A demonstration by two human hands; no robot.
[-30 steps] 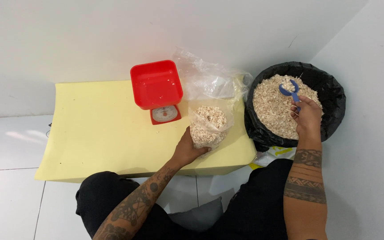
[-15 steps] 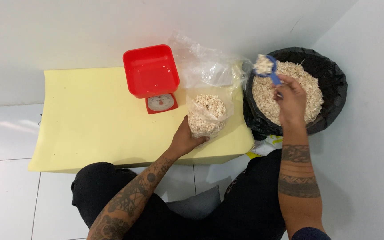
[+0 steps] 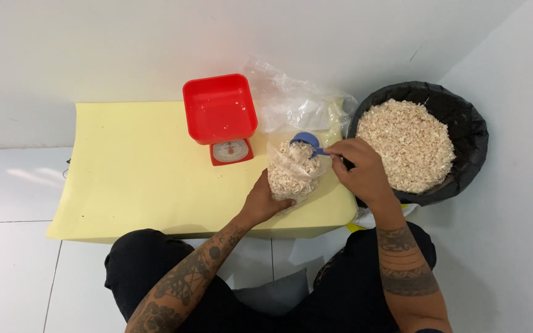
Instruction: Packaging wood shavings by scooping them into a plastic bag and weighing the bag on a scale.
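Left hand: the left hand (image 3: 265,200) cups the lower side of a small clear bag (image 3: 292,172), its grip closed around the plastic and holding the bag upright on the worktop (image 3: 137,172).
Right hand: the right hand (image 3: 358,169) pinches the handle of a blue scoop (image 3: 306,142), grip closed on it; the scoop's bowl sits tipped at the bag's open mouth.
Small clear bag: partly filled with pale wood shavings, standing near the right end of the yellow worktop, just in front of the scale.
Scale: a red kitchen scale (image 3: 229,150) with a round dial, carrying a square red tray (image 3: 219,109), just left of the bag.
Loose plastic: crumpled clear bags (image 3: 297,102) lie behind the small bag, against the wall.
Bin: a round bin lined in black (image 3: 473,132), full of the same shavings (image 3: 408,142), stands beside the worktop's right end, close to the right hand.
Floor: white tiles (image 3: 7,271).
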